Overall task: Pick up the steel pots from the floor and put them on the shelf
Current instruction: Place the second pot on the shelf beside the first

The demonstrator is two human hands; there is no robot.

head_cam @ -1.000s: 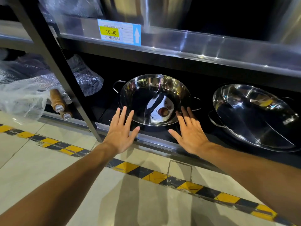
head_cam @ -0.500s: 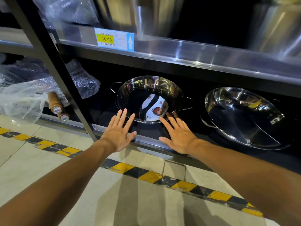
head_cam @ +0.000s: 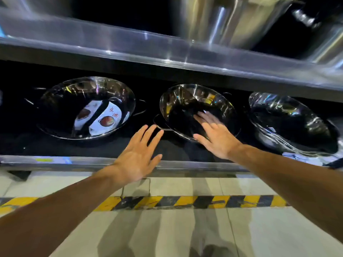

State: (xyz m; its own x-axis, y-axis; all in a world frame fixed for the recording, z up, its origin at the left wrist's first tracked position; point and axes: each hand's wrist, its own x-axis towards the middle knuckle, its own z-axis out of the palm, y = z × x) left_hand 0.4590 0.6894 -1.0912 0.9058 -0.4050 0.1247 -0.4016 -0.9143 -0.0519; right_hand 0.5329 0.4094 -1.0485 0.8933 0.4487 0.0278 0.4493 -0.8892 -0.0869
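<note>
Head view of the lowest shelf (head_cam: 111, 162) of a metal rack, blurred throughout. Three shallow steel pots rest tilted on its dark surface: the left pot (head_cam: 87, 108), holding a printed label whose text is unreadable; the middle pot (head_cam: 185, 106), with a loop handle on its near left rim; and the right pot (head_cam: 289, 123), its lower right edge lost in glare and blur. The left hand (head_cam: 137, 158) reaches flat over the shelf's front lip, fingers (head_cam: 150, 134) spread apart and holding nothing, their tips just beside the middle pot's handle; contact cannot be judged. The right hand (head_cam: 217, 138) lies in front of the middle pot's bowl, fingers apart and smeared by motion; whether it touches the steel cannot be told, and it hides part of the near rim. An upper shelf (head_cam: 167, 58) crosses the top of the view, carrying a large steel vessel (head_cam: 228, 21) cut off by the frame edge. Below, the tiled floor (head_cam: 167, 234) bears a yellow-and-black hazard stripe (head_cam: 185, 202), partly covered by both forearms.
</note>
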